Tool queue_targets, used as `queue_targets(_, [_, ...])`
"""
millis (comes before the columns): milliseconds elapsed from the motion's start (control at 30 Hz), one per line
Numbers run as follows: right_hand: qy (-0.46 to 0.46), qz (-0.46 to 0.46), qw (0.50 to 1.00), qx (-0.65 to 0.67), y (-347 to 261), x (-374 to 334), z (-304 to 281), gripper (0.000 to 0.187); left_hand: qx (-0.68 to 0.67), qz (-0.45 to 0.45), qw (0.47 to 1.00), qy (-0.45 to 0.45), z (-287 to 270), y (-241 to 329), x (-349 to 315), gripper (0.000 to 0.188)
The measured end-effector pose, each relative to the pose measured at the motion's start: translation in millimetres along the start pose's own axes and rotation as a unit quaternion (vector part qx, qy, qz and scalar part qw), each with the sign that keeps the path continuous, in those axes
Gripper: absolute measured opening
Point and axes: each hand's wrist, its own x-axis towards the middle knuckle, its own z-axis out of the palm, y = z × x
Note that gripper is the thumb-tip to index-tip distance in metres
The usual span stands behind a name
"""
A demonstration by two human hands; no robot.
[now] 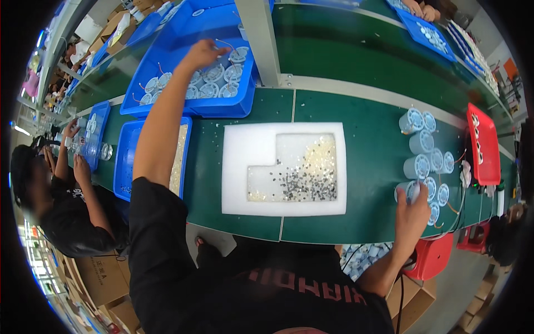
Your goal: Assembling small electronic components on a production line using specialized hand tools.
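Note:
Above the rear blue bin (245, 103) my left hand (203, 54) reaches out, its fingers drawn together close to a thin reddish wire. What they hold, if anything, is too small to make out. Under and beside it stand several light blue round plastic housings (209, 90), some with wires sticking up. On the right of the table my right hand (410, 218) has its fingers around a light blue plastic housing (412, 191). Several similar housings (421, 141) stand or lie just beyond and beside that hand, a few trailing reddish wires.
A white foam tray (233, 167) with small dark and pale pieces lies in front of me. Left of it is a smaller blue bin (125, 153); at far right, a red tray (485, 147). A metal post (260, 39) rises behind. Someone (72, 206) works at left.

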Motion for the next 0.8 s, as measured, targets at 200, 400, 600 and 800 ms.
queue_targets(200, [-0.011,-0.006,1.0,-0.015,16,-9,-4,0.027,0.073,0.014,0.997,0.011,3,16,-8,0.066])
queue_targets(400, [-0.047,0.086,0.953,0.288,-31,-7,-12,0.018,-0.179,0.228,0.95,0.113,-22,129,-155,0.039])
queue_targets(600, [-0.321,-0.088,0.797,0.503,-130,-12,17,0.027,-0.663,0.08,0.713,-0.214,25,161,-268,0.068])
queue_targets(800, [-0.436,-0.168,0.739,0.485,-139,14,29,0.056,-0.758,-0.06,0.649,-0.018,36,100,-267,0.039])
